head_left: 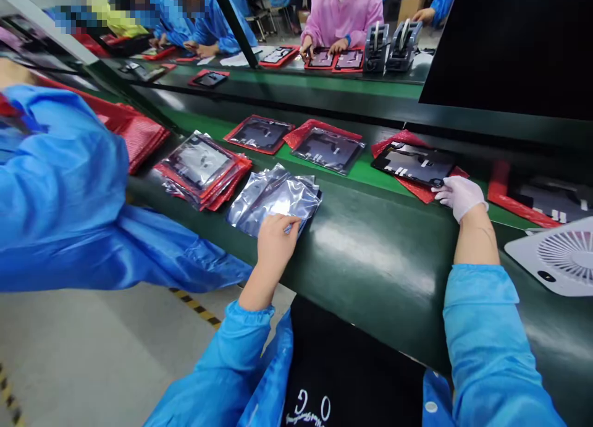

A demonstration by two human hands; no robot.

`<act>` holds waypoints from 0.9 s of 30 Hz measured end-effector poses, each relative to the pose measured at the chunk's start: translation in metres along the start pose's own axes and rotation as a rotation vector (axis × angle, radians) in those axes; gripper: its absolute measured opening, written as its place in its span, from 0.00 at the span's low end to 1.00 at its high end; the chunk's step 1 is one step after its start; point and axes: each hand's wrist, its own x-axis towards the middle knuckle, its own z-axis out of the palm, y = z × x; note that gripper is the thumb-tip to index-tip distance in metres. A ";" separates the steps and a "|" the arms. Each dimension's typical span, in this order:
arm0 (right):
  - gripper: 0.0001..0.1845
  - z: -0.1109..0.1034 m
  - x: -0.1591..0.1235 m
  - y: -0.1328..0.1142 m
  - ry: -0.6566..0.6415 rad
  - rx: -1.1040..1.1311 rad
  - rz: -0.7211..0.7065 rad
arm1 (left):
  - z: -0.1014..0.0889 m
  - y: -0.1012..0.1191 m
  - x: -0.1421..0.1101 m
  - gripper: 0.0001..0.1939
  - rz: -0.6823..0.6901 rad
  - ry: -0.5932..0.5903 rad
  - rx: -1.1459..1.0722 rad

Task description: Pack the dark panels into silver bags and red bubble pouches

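My left hand [275, 238], bare, rests on the near edge of a stack of clear silvery plastic bags [273, 195] on the dark green bench; its fingers curl onto the top bag. My right hand [460, 195], in a white glove, reaches forward and pinches the near corner of a dark flat panel on a red tray [414, 164] lying on the green conveyor belt. Both my forearms are in blue sleeves.
Two bagged panels on red trays [260, 132] [330, 147] lie further left on the belt [365, 173]. A pile of bagged trays [201, 167] sits left of the bags. A white fan [558, 257] stands at right. A co-worker's blue sleeve [60, 186] fills the left; other people work across the belt.
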 end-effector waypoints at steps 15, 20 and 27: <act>0.16 0.021 -0.010 -0.005 0.245 0.462 -0.014 | 0.110 0.117 0.112 0.15 0.025 0.045 -0.542; 0.15 -0.005 -0.016 -0.002 0.179 0.604 -0.040 | 0.168 0.106 0.143 0.21 -0.367 -0.097 -0.842; 0.14 0.012 -0.022 0.000 -0.101 0.407 -0.016 | 0.165 0.093 0.135 0.23 -0.258 -0.167 -0.751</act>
